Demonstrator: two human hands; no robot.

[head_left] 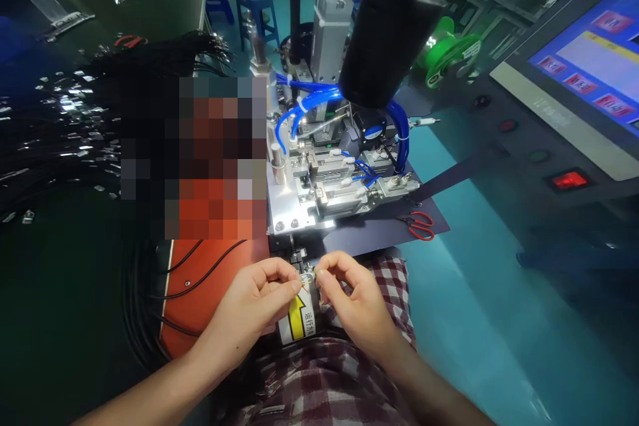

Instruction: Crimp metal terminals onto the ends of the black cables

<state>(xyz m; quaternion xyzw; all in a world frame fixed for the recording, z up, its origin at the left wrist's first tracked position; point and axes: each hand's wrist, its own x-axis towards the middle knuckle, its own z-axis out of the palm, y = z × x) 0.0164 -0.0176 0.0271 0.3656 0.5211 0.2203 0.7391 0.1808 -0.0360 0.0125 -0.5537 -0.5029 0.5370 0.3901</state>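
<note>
Both hands meet at the lower middle of the view, just in front of a metal machine (339, 180) with blue air tubes. The thumb and forefinger of my left hand (264, 299) are pinched over a tiny part with thin coloured wire ends (304, 285). Close on its right, my right hand (352, 293) pinches at the same small part, whose shape is hard to make out. Below the fingertips lies a white label with a yellow arrow (297, 319). Black cables (182, 326) run over the orange surface (200, 286) beside my left hand.
Red-handled scissors (422, 225) lie on the dark plate right of the machine. A bundle of black wires (64, 126) spreads at the left. A black cylinder (382, 40) hangs above the machine. A control panel (569, 113) stands at the right, a green spool (449, 56) behind.
</note>
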